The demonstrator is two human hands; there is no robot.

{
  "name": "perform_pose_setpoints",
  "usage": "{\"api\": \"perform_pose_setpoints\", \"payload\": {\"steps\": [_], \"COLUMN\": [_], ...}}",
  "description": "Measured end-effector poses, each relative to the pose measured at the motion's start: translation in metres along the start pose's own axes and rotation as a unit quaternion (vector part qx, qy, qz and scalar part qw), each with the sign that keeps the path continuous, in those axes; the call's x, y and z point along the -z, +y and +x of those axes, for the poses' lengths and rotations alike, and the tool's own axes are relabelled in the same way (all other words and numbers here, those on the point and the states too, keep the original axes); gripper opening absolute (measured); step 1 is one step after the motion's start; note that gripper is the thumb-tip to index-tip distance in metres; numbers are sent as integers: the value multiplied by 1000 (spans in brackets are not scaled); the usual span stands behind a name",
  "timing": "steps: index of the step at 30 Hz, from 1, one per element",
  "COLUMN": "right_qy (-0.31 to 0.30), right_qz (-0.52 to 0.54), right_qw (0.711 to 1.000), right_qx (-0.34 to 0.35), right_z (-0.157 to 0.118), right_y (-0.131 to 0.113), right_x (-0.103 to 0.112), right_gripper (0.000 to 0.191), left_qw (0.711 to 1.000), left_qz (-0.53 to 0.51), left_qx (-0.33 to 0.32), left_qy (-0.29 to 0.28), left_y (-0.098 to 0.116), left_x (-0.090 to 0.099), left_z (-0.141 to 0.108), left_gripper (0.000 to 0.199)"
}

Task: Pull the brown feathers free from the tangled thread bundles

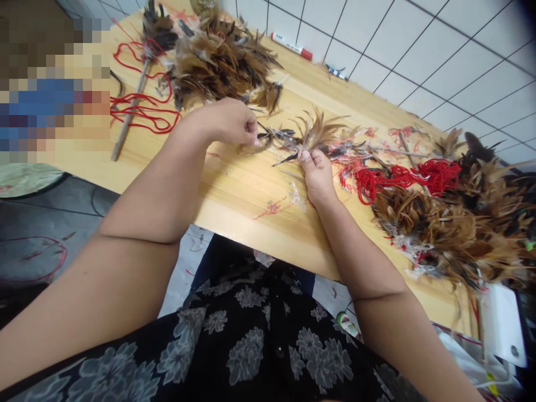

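My right hand [319, 176] pinches the base of a small bunch of brown feathers [320, 131] between thumb and fingers, just above the table. The feather tips fan upward and away from me. To its left, my left hand [237, 124] is closed with its fingers curled, close to some dark loose feathers [264, 137]; what it holds, if anything, is hidden. Behind my left hand lies a big heap of brown feathers [221, 61]. A second large feather pile [444, 223] spreads to the right of my right forearm, with a bundle of red cord [438, 176] beside it.
The wooden table [234, 195] meets a white tiled wall [419, 50]. A stick [132, 114] with dark feathers at its top lies left, near loops of red cord [154, 120]. Along the wall is a red-capped marker [292, 46]. A white device [502, 324] stands at the right edge.
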State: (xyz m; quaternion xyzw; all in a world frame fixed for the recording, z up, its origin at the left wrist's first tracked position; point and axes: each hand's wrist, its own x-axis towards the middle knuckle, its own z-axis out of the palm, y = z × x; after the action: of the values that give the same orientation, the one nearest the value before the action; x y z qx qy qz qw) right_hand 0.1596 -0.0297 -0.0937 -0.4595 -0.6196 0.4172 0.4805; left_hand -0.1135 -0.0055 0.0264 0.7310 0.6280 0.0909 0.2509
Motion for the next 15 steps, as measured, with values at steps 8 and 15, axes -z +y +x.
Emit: {"api": "perform_pose_setpoints", "payload": {"steps": [8,15], "right_qy": [16,-1], "right_qz": [-5,-35], "right_qw": [1000,999], "right_qx": [-24,-15], "right_z": [-1,-2], "right_y": [-8,-9], "right_x": [-4,-4], "right_gripper": [60,59], "left_qw": [997,962], "left_qz": [53,-243], "left_qx": [-60,-124], "left_qy": [-18,25], "left_y": [-3,17], "left_x": [-28,-19], "left_z": [13,-6], "left_gripper": [34,37]}}
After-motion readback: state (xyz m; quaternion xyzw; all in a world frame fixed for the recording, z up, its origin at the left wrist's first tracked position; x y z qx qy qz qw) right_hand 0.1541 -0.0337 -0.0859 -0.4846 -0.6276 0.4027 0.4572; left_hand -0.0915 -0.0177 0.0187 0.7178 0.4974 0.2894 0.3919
